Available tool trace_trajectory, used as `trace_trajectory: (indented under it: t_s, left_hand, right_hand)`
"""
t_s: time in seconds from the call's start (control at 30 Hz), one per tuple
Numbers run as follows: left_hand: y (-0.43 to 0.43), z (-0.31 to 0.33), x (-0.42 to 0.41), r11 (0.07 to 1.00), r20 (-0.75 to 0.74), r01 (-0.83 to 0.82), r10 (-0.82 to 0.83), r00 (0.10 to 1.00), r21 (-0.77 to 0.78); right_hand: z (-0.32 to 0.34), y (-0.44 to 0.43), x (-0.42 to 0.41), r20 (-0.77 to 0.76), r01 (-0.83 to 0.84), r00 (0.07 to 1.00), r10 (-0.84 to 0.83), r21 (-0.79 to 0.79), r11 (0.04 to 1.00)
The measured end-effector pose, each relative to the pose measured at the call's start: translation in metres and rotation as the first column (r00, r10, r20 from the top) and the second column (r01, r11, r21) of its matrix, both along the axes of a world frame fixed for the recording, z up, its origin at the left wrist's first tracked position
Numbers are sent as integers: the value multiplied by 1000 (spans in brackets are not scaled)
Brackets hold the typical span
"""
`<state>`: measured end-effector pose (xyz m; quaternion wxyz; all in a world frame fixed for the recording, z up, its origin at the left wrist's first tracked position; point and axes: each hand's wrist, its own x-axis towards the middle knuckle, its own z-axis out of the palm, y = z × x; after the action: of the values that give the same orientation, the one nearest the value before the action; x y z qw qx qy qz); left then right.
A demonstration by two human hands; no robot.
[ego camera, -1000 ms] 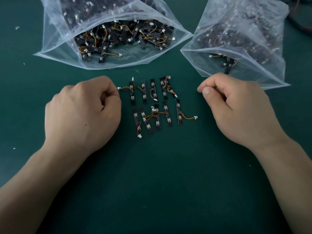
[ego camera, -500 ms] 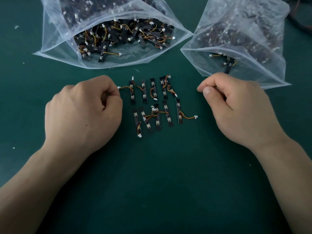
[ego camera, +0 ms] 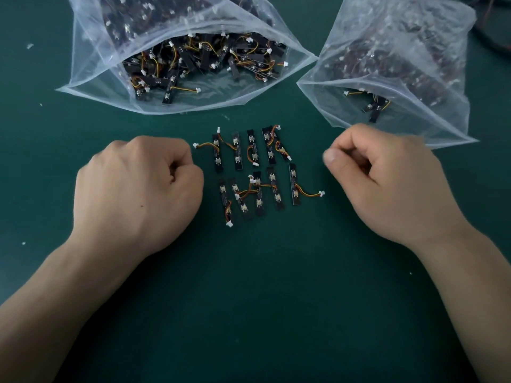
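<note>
Two rows of boards point(ego camera: 258, 193) out on table point(ego camera: 262, 299); left bag point(ego camera: 91, 51) and right bag point(ego camera: 414, 125) look loaded, so probably early days. Left hand point(ego camera: 138, 189), right hand point(ego camera: 387, 183): grip pressed together, nothing visibly held.

Two rows of small black circuit strips point(ego camera: 257, 172) with orange wires lie on the green table point(ego camera: 262, 313). The left hand point(ego camera: 135, 192) and right hand point(ego camera: 387, 186) rest curled on either side, seemingly empty. Far off lie two open bags of strips: the left bag point(ego camera: 91, 51) and the right bag point(ego camera: 414, 37).

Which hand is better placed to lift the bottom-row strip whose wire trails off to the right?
Right, likely: the right hand rests just beside the white connector of that strip; the left hand sits across the whole cluster.
</note>
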<state>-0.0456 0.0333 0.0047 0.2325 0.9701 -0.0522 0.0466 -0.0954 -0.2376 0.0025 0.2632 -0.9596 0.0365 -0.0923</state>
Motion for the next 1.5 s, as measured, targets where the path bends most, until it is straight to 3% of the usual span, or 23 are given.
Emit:
trace_trajectory:
  t_s: [0.13, 0.33, 0.67, 1.03, 1.1, 1.23, 1.33, 1.5]
  left_hand:
    - [-1, 0, -2, 1000, 9, -4, 4, 1000, 3]
    - [-3, 4, -2, 983, -27, -49, 44, 999, -179]
    - [-2, -3, 0, 968, -19, -30, 26, 999, -249]
    - [-2, -2, 0, 977, 8, 109, -109, 994, -181]
    - [-2, -2, 2, 978, -1, 121, -123, 992, -169]
    - [-8, 0, 6, 981, -36, 135, -141, 989, -137]
    - [-13, 2, 10, 982, -74, 143, -152, 986, -120]
    - [-28, 10, 20, 963, -129, 261, -268, 955, -68]
  right_hand:
    - [4, 9, -3, 8, -58, 998, 57, 47, 997]
    - [3, 23, -5, 22, -210, 978, 210, 39, 977]
    - [0, 24, -5, 36, -276, 960, 276, -6, 961]
    - [-3, 31, -5, 52, -400, 915, 400, -2, 916]
    - [-3, 29, -5, 83, -356, 933, 349, 83, 931]
    - [-4, 25, 5, 123, -103, 989, 77, 223, 969]
    - [-7, 24, 14, 75, -10, 997, 0, 128, 992]
    - [-7, 23, 15, 61, -9, 998, 6, 38, 999]
